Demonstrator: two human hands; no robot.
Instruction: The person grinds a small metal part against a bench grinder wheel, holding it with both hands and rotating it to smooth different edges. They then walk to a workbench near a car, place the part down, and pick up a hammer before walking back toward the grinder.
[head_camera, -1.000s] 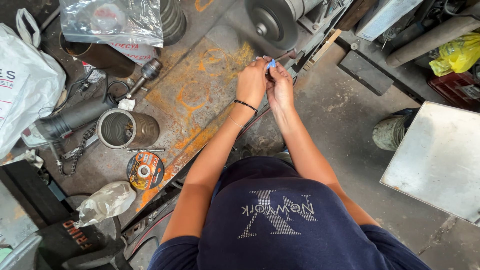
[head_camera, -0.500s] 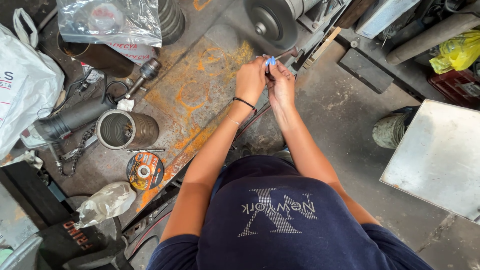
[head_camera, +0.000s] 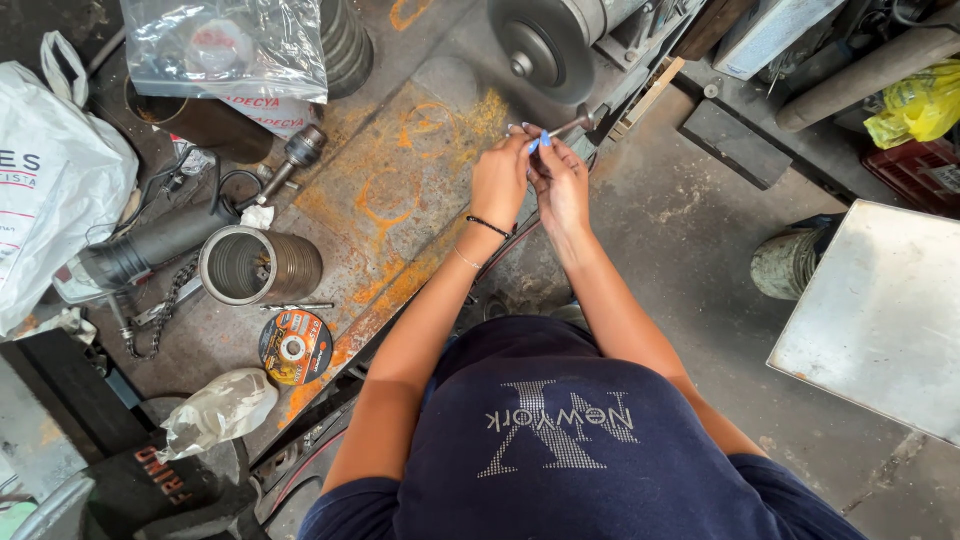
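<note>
Rust-streaked steel workbench (head_camera: 400, 215) fills the scene. At its far edge a thin metal rod (head_camera: 568, 127) is pinched by both hands: left hand (head_camera: 500, 180) and right hand (head_camera: 562, 180), fingers closed on it, with a small blue piece (head_camera: 544, 139). Nearby left lies a ribbed metal cylinder (head_camera: 258, 266) and a cutting disc (head_camera: 295, 347).

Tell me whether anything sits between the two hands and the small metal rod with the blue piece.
Nothing visible does. The left hand and right hand both already touch the small metal rod and its blue piece, fingers pinched around them above the rusty metal plate.
</note>
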